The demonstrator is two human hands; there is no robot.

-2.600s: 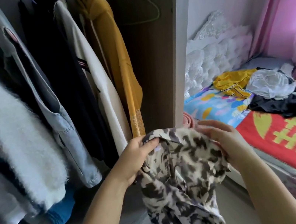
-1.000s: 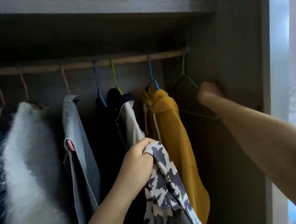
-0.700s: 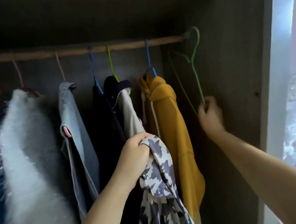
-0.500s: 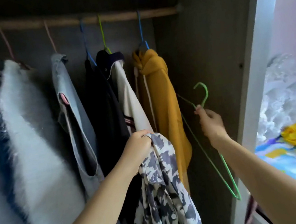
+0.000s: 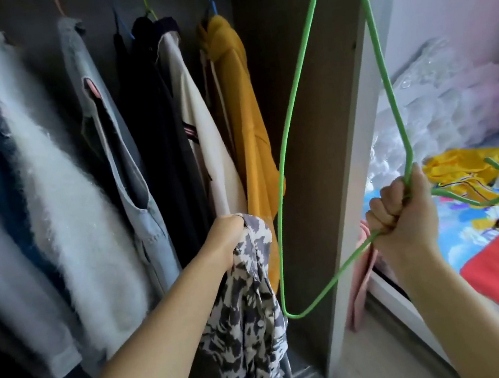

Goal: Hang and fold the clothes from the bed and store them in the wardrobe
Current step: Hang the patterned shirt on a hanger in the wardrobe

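gripping patterned shirt (image 5: 246, 303) in our left hand (image 5: 228, 241) before wardrobe (image 5: 321, 112); our right hand (image 5: 401, 214) fisted round green hanger (image 5: 285, 157) neck, hook sideways, shirt just left of hanger.

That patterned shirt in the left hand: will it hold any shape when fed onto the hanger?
Probably not. The patterned shirt hangs limp in folds from the left hand, so likely floppy and light. The green wire hanger looks thin and may flex.

Wardrobe (image 5: 311, 113) with hung clothes (image 5: 71, 184) left; bed (image 5: 498, 263), seemingly strewn with garments (image 5: 464, 168), right.
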